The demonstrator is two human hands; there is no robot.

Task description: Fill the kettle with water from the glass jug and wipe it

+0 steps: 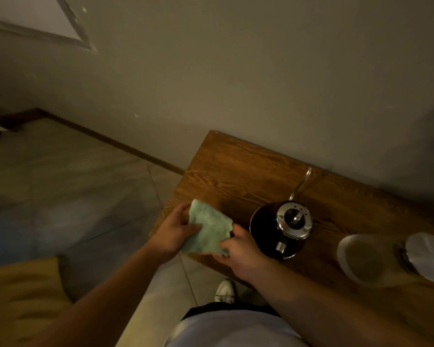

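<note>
A pale green cloth (209,227) is stretched between both my hands, just above the left front corner of the wooden table (236,169). My left hand (172,232) pinches its left edge and my right hand (238,251) grips its lower right corner. The black kettle (266,221) stands upright right of the cloth, its shiny metal lid on and its thin gooseneck spout pointing toward the wall. My right hand is close beside the kettle's body. The glass jug (363,259) stands further right with its round metal lid (427,257) beside it.
The table stands against a plain wall (236,71). Tiled floor (73,176) spreads to the left, with a yellow cushion (23,296) at the lower left. A white shoe (225,291) shows below the table's front edge.
</note>
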